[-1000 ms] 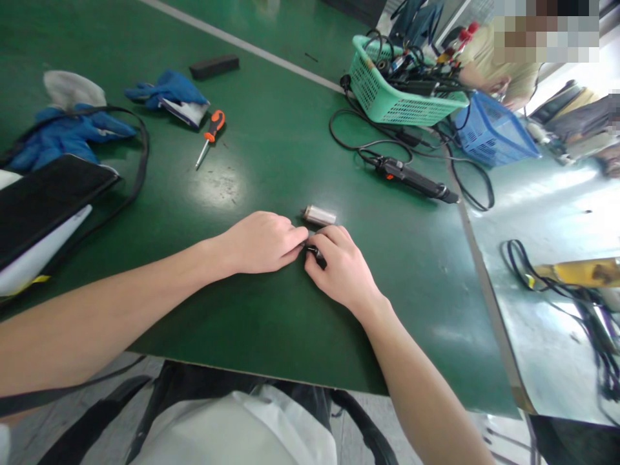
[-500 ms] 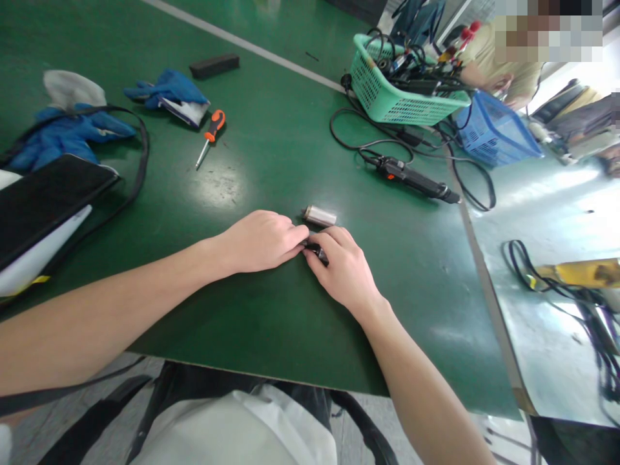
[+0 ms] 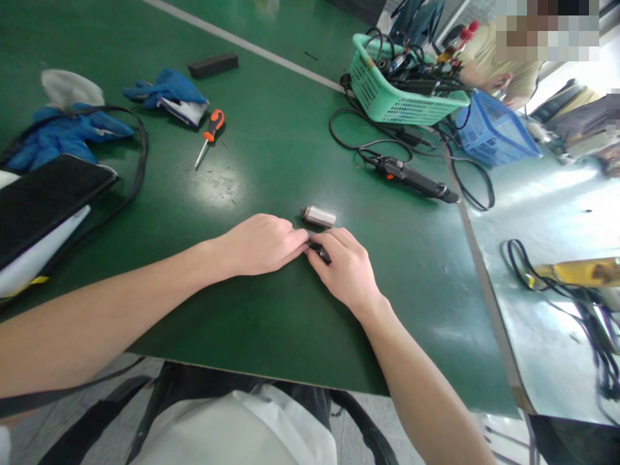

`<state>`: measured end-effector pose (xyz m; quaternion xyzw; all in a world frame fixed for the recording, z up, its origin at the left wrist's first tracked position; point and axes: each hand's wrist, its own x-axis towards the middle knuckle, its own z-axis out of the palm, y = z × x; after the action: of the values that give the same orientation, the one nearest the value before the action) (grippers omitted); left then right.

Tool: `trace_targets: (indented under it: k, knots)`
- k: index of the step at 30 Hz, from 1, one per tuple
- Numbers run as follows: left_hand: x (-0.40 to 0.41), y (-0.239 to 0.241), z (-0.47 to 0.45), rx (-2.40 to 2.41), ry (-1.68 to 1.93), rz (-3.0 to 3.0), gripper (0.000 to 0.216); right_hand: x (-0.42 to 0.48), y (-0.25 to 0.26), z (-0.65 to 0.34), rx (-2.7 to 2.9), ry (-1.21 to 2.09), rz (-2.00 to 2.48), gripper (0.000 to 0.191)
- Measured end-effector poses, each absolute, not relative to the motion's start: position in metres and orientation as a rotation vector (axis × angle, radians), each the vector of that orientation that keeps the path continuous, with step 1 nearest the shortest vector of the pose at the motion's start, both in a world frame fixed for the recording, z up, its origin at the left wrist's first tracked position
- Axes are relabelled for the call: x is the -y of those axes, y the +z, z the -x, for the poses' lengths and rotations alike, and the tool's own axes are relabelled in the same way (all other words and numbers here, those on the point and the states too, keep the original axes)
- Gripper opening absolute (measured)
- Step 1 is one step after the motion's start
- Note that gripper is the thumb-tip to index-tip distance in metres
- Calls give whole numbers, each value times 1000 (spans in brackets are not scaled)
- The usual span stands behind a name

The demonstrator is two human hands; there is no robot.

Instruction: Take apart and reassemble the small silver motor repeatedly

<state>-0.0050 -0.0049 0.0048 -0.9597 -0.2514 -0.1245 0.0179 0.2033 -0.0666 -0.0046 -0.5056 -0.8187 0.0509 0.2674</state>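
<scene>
My left hand [image 3: 272,244] and my right hand [image 3: 345,266] meet low over the green table [image 3: 271,336]. Between their fingertips is a small dark part [image 3: 320,251], mostly covered, so its kind does not show. The right thumb and fingers are closed around it. The left thumb and forefinger pinch at its left end. Just beyond the fingers lies a silver metal cylinder [image 3: 320,216] with a narrow tip on its left, apart from both hands.
An orange-handled screwdriver [image 3: 210,137], blue gloves [image 3: 167,90] and a dark block [image 3: 213,65] lie to the left. At right are a black corded electric screwdriver [image 3: 411,179], a green basket [image 3: 407,106] of cords and tools, and a blue basket [image 3: 494,132]. Another person [image 3: 504,71] sits beyond.
Both hands keep nearly the same place and grip. The small dark part has shifted very slightly between the fingers; the cylinder lies where it was.
</scene>
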Motion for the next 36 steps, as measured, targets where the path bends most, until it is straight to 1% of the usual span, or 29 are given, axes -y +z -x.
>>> trace_targets:
  k: [7, 17, 27, 36]
  knots:
    - [6, 6, 4, 840, -380, 3008, 35, 67, -5, -203, 2148, 80, 1334, 13]
    - [7, 9, 3, 934, -329, 3052, 37, 69, -2, -201, 2191, 129, 1314, 16]
    - [5, 6, 4, 1016, -308, 3162, 34, 68, -1, -200, 2184, 138, 1333, 8]
    - [4, 8, 4, 1055, -336, 3211, 31, 69, -3, -203, 2222, 151, 1276, 15]
